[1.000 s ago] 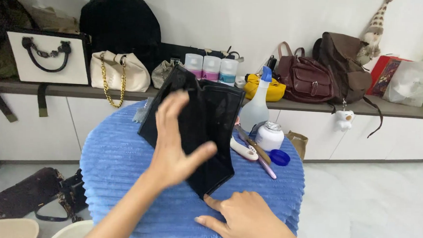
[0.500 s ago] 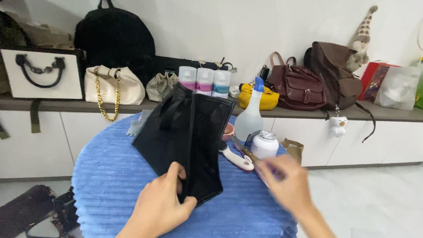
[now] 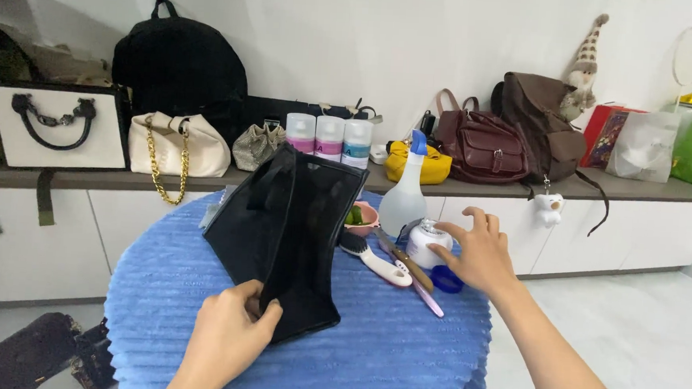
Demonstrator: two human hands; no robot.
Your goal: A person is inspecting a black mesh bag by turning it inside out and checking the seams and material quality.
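A black mesh handbag [image 3: 289, 231] stands tilted on a round table with a blue ribbed cover [image 3: 385, 354]. My left hand [image 3: 228, 342] pinches the bag's near bottom edge. My right hand [image 3: 477, 253] hovers with fingers spread over a small white jar [image 3: 425, 240] and a blue lid [image 3: 446, 279], touching or nearly touching the jar. Beside them lie a white-handled brush [image 3: 374, 259], a wooden-handled brush [image 3: 407, 265] and a pink stick [image 3: 427, 300].
A spray bottle with a blue head [image 3: 406, 190] and a pink bowl [image 3: 361, 216] stand at the table's far side. A long shelf [image 3: 441, 184] behind holds several handbags, a black backpack [image 3: 180, 71], three tubs and coloured paper bags. A dark bag [image 3: 22, 355] lies on the floor at left.
My left hand slid down from the bag's front to grip its lower edge. My right hand left the table's near side and reached right to the white jar.
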